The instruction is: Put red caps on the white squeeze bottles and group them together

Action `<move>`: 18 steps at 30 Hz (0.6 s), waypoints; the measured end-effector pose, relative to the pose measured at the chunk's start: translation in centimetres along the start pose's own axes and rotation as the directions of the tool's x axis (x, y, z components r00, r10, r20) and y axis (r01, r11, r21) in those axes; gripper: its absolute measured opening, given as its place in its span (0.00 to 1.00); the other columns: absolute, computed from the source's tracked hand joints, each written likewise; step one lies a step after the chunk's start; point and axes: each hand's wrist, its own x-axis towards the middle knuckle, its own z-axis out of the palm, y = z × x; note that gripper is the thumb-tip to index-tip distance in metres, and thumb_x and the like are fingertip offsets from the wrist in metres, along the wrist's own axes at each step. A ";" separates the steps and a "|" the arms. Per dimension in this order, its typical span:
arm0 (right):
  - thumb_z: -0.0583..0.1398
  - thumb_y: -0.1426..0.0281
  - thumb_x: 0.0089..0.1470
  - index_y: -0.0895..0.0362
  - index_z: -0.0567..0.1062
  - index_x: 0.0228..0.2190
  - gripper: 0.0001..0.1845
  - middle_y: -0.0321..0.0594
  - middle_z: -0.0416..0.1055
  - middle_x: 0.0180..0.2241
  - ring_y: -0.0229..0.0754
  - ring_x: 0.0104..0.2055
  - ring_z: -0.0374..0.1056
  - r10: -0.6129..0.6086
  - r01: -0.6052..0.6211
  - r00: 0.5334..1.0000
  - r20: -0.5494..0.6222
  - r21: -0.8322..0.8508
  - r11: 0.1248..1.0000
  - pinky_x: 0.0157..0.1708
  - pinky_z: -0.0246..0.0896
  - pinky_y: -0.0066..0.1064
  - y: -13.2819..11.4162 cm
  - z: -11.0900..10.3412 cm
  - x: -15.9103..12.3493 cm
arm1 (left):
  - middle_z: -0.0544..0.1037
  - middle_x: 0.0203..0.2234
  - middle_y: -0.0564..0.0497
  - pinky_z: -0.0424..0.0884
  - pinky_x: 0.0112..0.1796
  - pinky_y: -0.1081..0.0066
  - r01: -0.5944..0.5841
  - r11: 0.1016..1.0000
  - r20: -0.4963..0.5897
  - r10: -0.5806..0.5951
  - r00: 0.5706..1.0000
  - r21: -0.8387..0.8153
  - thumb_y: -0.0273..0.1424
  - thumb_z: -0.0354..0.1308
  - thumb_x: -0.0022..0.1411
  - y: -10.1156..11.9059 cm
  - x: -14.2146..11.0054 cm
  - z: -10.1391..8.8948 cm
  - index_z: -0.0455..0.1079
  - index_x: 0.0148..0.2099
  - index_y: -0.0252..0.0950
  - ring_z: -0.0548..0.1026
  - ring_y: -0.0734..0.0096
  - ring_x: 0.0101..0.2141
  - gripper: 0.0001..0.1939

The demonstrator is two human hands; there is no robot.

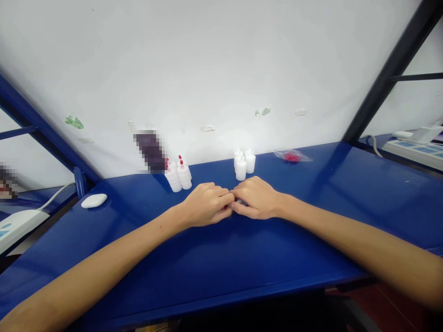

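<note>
My left hand (207,204) and my right hand (256,198) meet above the middle of the table, fingertips touching and fingers bent. A bit of a small red cap (224,208) shows under my left fingers, which are closed on it. Between the thumb and fingers of my right hand a small whitish piece (240,201) peeks out; most of it is hidden. Behind my right hand stand several white squeeze bottles (241,169) without red tips. Farther left, several white bottles with red tips (184,176) stand upright in a cluster.
A clear plastic bag (302,156) with small red pieces lies at the back right of the blue table (221,272). On the left is a white oval case (94,200). A dark pixelated patch (151,150) covers something by the wall. Metal frame posts (375,83) flank the table.
</note>
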 end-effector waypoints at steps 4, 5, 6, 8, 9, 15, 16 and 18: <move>0.48 0.59 0.60 0.59 0.70 0.22 0.23 0.41 0.72 0.24 0.37 0.23 0.60 -0.033 0.035 0.999 -0.036 0.045 0.998 0.25 0.39 0.30 0.3 0.1 -0.1 | 0.75 0.25 0.52 0.61 0.30 0.71 -0.020 0.999 -0.054 0.018 0.998 -0.041 0.31 0.46 0.69 0.0 -0.1 0.0 0.66 0.33 0.35 0.69 0.74 0.24 0.12; 0.48 0.58 0.60 0.59 0.70 0.23 0.23 0.41 0.72 0.24 0.37 0.23 0.60 -0.036 0.038 0.998 -0.043 0.054 0.998 0.25 0.39 0.30 0.3 0.2 -0.1 | 0.75 0.26 0.52 0.61 0.30 0.71 -0.025 0.998 -0.066 0.021 0.998 -0.055 0.32 0.46 0.69 0.0 -0.1 0.0 0.66 0.34 0.35 0.69 0.75 0.24 0.12; 0.48 0.58 0.61 0.59 0.69 0.23 0.23 0.40 0.71 0.24 0.37 0.23 0.60 -0.039 0.042 0.998 -0.048 0.061 0.997 0.25 0.40 0.30 0.3 0.2 -0.1 | 0.75 0.26 0.53 0.61 0.30 0.71 -0.030 0.997 -0.079 0.025 0.997 -0.069 0.32 0.46 0.70 -0.1 -0.2 0.1 0.66 0.34 0.35 0.69 0.75 0.24 0.13; 0.48 0.58 0.60 0.59 0.69 0.23 0.22 0.40 0.71 0.24 0.37 0.23 0.60 -0.048 0.052 0.998 -0.051 0.073 0.996 0.25 0.40 0.30 0.4 0.3 -0.1 | 0.75 0.26 0.53 0.62 0.30 0.72 -0.043 0.995 -0.100 0.034 0.994 -0.088 0.32 0.45 0.70 -0.1 -0.2 0.2 0.66 0.34 0.35 0.68 0.75 0.24 0.13; 0.48 0.58 0.60 0.59 0.69 0.23 0.22 0.40 0.72 0.24 0.37 0.24 0.60 -0.052 0.055 0.997 -0.052 0.076 0.996 0.25 0.40 0.30 0.4 0.3 -0.1 | 0.75 0.26 0.53 0.62 0.29 0.72 -0.049 0.995 -0.107 0.039 0.994 -0.091 0.32 0.45 0.70 -0.1 -0.2 0.3 0.65 0.34 0.35 0.68 0.75 0.23 0.13; 0.49 0.61 0.58 0.58 0.68 0.24 0.17 0.41 0.71 0.24 0.37 0.22 0.58 -0.016 0.022 0.998 -0.055 0.106 0.994 0.24 0.40 0.30 0.0 0.3 -0.1 | 0.74 0.24 0.53 0.61 0.28 0.70 -0.036 0.998 -0.107 0.031 0.994 -0.042 0.31 0.47 0.68 -0.1 -0.1 0.5 0.64 0.31 0.36 0.68 0.75 0.23 0.12; 0.50 0.62 0.57 0.58 0.68 0.25 0.16 0.41 0.71 0.23 0.36 0.22 0.58 -0.007 0.014 0.998 -0.060 0.114 0.993 0.24 0.40 0.30 -0.1 0.4 -0.1 | 0.74 0.24 0.53 0.61 0.28 0.70 -0.033 0.999 -0.103 0.029 0.994 -0.040 0.31 0.47 0.68 -0.1 0.0 0.5 0.64 0.31 0.36 0.68 0.74 0.24 0.12; 0.50 0.63 0.56 0.58 0.68 0.25 0.15 0.40 0.70 0.22 0.36 0.20 0.56 0.007 0.004 0.997 -0.078 0.135 0.991 0.23 0.41 0.30 -0.2 0.4 -0.1 | 0.74 0.26 0.53 0.61 0.29 0.70 -0.035 0.999 -0.093 0.031 0.995 -0.039 0.31 0.47 0.68 0.0 0.0 0.4 0.65 0.32 0.35 0.69 0.74 0.24 0.12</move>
